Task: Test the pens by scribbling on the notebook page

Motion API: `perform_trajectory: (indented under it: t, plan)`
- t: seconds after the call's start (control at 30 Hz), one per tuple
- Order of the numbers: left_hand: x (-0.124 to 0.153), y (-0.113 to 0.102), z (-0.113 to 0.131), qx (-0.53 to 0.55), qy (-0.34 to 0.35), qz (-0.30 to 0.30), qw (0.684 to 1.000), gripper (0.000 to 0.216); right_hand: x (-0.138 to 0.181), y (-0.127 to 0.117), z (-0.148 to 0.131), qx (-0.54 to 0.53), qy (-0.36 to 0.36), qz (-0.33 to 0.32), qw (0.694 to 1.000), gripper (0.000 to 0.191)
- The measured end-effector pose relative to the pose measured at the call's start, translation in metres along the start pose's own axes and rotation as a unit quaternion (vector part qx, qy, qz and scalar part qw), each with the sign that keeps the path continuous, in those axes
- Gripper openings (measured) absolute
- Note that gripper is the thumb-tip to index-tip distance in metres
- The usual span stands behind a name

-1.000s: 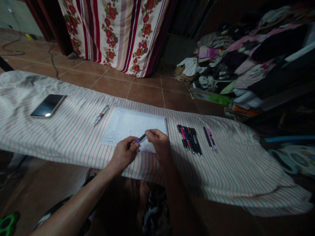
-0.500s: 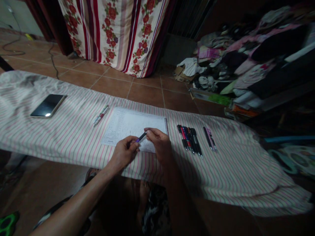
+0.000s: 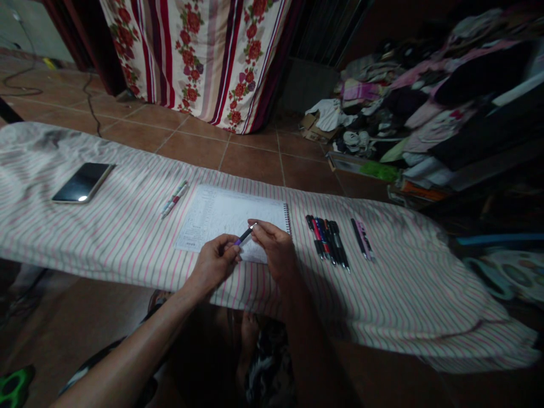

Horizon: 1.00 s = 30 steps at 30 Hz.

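Both my hands hold one dark pen (image 3: 245, 234) with a purple band above the near edge of a spiral notebook (image 3: 221, 215). My left hand (image 3: 216, 262) pinches its lower end, and my right hand (image 3: 274, 247) pinches its upper end with thumb and fingers closed. The notebook lies open on a striped cloth-covered board (image 3: 106, 226). A row of several pens (image 3: 327, 239) lies just right of the notebook, with two more pens (image 3: 362, 239) farther right. Two pens (image 3: 174, 199) rest left of the notebook.
A phone (image 3: 83, 182) lies face up at the board's left. Behind the board is tiled floor (image 3: 255, 153), a floral striped cloth (image 3: 199, 56) hanging down, and a heap of clothes (image 3: 416, 107) at the right. Cables run across the floor at the far left.
My right hand's fingers have shifted slightly left along the pen's upper end. The left hand and everything on the board stay put.
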<state>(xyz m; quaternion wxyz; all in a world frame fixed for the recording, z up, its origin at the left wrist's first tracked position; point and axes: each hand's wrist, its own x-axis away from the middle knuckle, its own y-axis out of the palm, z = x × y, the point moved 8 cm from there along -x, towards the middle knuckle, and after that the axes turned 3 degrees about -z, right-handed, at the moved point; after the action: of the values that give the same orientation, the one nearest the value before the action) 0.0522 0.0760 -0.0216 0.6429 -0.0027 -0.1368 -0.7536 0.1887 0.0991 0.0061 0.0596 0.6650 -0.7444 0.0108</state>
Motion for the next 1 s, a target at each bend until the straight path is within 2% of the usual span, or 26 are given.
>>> perform_trajectory:
  t: [0.3, 0.5, 0.6, 0.83, 1.0]
  plan:
    - [-0.001, -0.002, -0.003, -0.036, 0.01, -0.007, 0.999, 0.022, -0.002, -0.004, -0.001, 0.067, -0.015, 0.044, 0.997, 0.024]
    - [-0.002, 0.0, -0.003, 0.023, 0.005, 0.001, 1.0, 0.026, 0.0, -0.002, 0.001, -0.01, 0.001, 0.019, 1.0, 0.031]
    - [-0.001, 0.001, -0.003, 0.026, -0.002, 0.002, 1.0, 0.025, 0.0, -0.003, 0.001, -0.009, 0.006, 0.014, 1.0, 0.031]
    - [-0.001, -0.004, -0.001, -0.024, 0.022, 0.007, 0.999, 0.024, 0.0, -0.004, -0.002, 0.021, -0.002, 0.03, 0.999, 0.028]
    - [0.001, -0.012, 0.009, -0.128, 0.066, 0.045, 0.989, 0.02, 0.001, -0.002, -0.002, 0.045, -0.007, 0.044, 0.998, 0.027]
